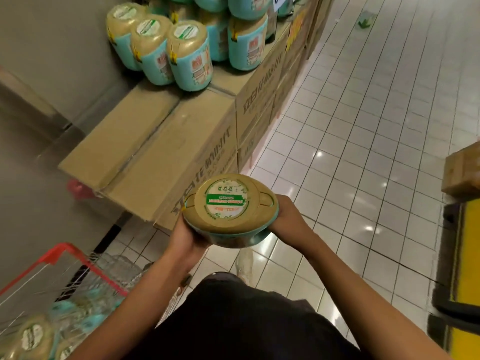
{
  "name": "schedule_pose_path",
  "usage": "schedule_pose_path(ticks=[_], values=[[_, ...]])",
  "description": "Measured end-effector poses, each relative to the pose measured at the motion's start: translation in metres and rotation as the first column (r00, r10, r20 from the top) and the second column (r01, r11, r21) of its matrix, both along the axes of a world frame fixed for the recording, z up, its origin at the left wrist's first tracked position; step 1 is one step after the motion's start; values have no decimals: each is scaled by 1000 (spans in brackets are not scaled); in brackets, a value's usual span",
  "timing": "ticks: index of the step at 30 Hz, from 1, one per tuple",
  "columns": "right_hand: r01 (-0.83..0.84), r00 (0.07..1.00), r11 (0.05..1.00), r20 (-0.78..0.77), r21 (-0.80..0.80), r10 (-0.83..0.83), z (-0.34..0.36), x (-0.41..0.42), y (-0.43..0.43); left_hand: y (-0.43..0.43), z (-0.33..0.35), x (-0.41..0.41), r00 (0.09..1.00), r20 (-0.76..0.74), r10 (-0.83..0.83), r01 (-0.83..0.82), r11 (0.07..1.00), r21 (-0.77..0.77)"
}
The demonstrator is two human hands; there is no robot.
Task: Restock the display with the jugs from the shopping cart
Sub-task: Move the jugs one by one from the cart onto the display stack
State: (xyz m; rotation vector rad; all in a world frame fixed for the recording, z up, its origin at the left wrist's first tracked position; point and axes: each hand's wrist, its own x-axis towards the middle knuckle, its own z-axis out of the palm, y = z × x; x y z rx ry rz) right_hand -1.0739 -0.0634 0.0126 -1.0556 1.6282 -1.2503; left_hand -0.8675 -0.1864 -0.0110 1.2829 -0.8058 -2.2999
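Two hands are gripping a jug
The left hand and right hand are clasping its sides near the cardboard boxes bearing display jugs; the shopping cart is sitting lower left.

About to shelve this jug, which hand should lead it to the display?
Probably left: the left hand grips the jug on the side nearest the cardboard boxes; the right hand holds the far side.

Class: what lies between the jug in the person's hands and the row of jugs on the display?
In the head view, only bare cardboard boxes lie between the held jug and the row of jugs.
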Motion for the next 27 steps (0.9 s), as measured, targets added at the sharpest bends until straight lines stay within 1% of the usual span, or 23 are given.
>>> schedule_pose_path(ticks=[5, 8, 12, 15, 17, 18, 20, 22, 24, 27], values=[[-52, 999, 999, 4, 13, 52, 17, -77, -71, -59, 13, -74, 999, 15, 36, -35, 999, -13], [-78, 997, 997, 12, -5, 78, 23, -117, -115, -92, 15, -112, 995, -51, 85, -86, 996, -14], [-127, 992, 991, -23, 50, 128, 16, -172, -180, -130, 10, -162, 976, -96, 196, -196, 981, 7], [-189, 978, 979, -70, 80, 195, 7, -211, -225, -156, 5, -200, 945, -67, 321, -320, 947, 16], [-188, 978, 977, -74, 98, 196, 4, -228, -252, -171, 5, -226, 908, -61, 415, -414, 910, 30], [-174, 980, 979, -76, 108, 183, 3, -235, -265, -177, 5, -238, 880, -78, 469, -465, 883, 63], [-173, 979, 981, -95, 88, 181, 3, -247, -289, -189, 5, -259, 820, -123, 559, -548, 829, 112], [-192, 975, 979, -103, 63, 198, 5, -261, -313, -202, 4, -278, 756, -112, 645, -636, 764, 109], [-254, 962, 966, -92, 48, 257, 7, -276, -337, -216, 3, -290, 715, -85, 694, -690, 720, 77], [-424, 900, 904, -92, 53, 427, 8, -295, -367, -238, 0, -297, 658, -77, 749, -749, 662, 37]])
